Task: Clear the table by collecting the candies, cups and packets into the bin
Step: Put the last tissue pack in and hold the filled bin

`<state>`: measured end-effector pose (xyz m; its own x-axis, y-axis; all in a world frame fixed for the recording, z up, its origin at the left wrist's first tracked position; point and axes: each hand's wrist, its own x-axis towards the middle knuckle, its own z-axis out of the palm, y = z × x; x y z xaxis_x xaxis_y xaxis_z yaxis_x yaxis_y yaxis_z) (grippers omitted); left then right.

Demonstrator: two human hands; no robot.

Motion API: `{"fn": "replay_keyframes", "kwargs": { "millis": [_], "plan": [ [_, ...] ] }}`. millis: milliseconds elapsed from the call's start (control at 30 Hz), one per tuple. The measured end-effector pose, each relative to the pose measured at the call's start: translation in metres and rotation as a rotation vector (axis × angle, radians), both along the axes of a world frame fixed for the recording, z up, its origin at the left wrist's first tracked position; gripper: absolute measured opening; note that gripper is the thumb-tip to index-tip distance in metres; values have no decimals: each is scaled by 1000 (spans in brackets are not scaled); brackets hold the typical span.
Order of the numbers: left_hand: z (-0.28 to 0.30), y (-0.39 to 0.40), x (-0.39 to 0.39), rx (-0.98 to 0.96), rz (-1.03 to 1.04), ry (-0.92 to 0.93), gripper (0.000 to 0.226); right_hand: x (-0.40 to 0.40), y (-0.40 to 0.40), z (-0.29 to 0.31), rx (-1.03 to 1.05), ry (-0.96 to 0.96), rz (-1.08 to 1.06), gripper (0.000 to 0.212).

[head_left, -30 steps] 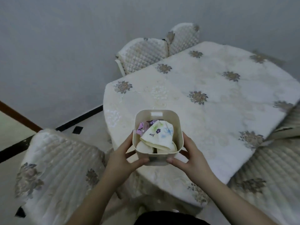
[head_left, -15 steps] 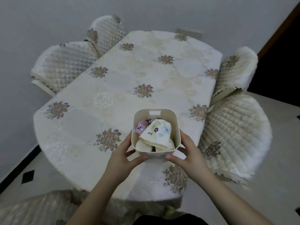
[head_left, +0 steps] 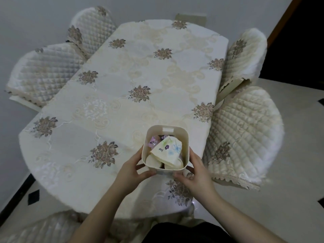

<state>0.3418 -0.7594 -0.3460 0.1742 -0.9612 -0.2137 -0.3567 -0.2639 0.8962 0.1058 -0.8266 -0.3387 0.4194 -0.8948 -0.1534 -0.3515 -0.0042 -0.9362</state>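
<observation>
Bin (head_left: 185, 146) sits over the near right part of the table (head_left: 122, 95), close to the near rounded edge and not far from the right edge. Can't tell if its base touches the cloth or is held just above it.

Left hand (head_left: 130, 170) wraps the near-left corner, thumb across the front wall, fingers curled along the left side. Right hand (head_left: 196, 174) mirrors it on the near-right corner. Both are gripping the bin.

Bin mouth faces up. Footprint is a rounded square, slightly longer front to back, with a handle slot on the far wall.

Inside: a flowered packet (head_left: 166, 151) lies tilted on top, long axis running near-left to far-right. White cups (head_left: 154, 161) sit under it at the near side. Purple candies (head_left: 153, 141) are in the far-left corner.

Tabletop beyond and left of the bin is bare cloth, plenty of room. Quilted chairs (head_left: 245, 137) crowd the right edge, two more on the far left, one at the near left.
</observation>
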Motion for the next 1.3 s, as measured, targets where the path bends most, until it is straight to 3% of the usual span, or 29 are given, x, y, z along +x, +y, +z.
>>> {"fn": "replay_keyframes", "kwargs": {
  "millis": [233, 433, 700, 933, 1100, 1300],
  "plan": [
    [-14, 8, 2, 31, -47, -59, 90, 5, 11, -21, -11, 63, 24, 91],
    [-21, 15, 13, 41, -21, -111, 83, 12, 17, -24, -25, 90, 66, 90],
    [-28, 34, 18, 130, -73, 26, 114, 5, 25, -23, 152, 33, -61, 64],
    [-25, 45, 8, 104, -54, 126, 100, 18, 35, -24, 223, 24, 32, 72],
    [-23, 41, 10, 83, -54, 111, 96, 23, 43, -19, 228, -38, 50, 64],
    [-25, 41, 16, 94, -38, 114, 95, 25, 48, -23, 246, -3, 49, 74]
  ]
}}
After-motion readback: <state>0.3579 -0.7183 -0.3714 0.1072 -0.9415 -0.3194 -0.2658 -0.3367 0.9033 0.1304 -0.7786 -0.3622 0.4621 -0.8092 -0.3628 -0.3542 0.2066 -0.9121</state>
